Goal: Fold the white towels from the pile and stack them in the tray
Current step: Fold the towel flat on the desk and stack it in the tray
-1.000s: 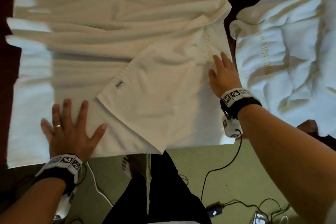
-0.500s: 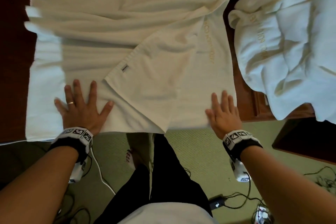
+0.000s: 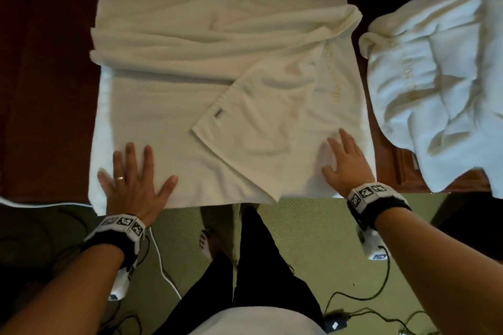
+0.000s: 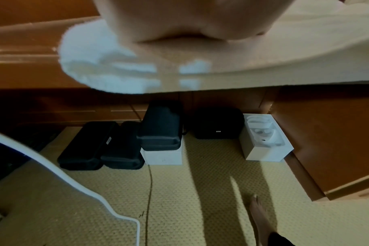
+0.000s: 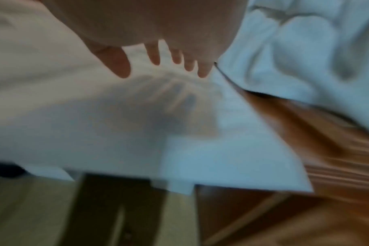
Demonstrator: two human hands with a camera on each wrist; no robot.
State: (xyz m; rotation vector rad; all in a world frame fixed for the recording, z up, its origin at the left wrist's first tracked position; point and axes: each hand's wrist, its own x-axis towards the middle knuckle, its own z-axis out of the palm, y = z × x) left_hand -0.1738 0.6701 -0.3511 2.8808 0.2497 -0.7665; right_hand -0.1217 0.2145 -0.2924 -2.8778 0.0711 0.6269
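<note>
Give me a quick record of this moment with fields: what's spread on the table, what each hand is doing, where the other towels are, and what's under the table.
spread towel: white towel lying on the wooden table, one corner folded over, far part rumpled
left hand: flat on the near left edge, fingers spread, no grip
right hand: fingers spread over the near right part
pile: unfolded white towels on the right
under table: black cases, white boxes
tray: not in view

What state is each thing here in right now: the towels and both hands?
Spread towel: lying mostly flat on the table, wrinkled at the far edge, one corner flap folded over diagonally.
Pile of towels: crumpled, unfolded, to the right.
Left hand: fingers spread flat, pressing the towel's near edge.
Right hand: fingers straight, over the towel near its right corner.
</note>
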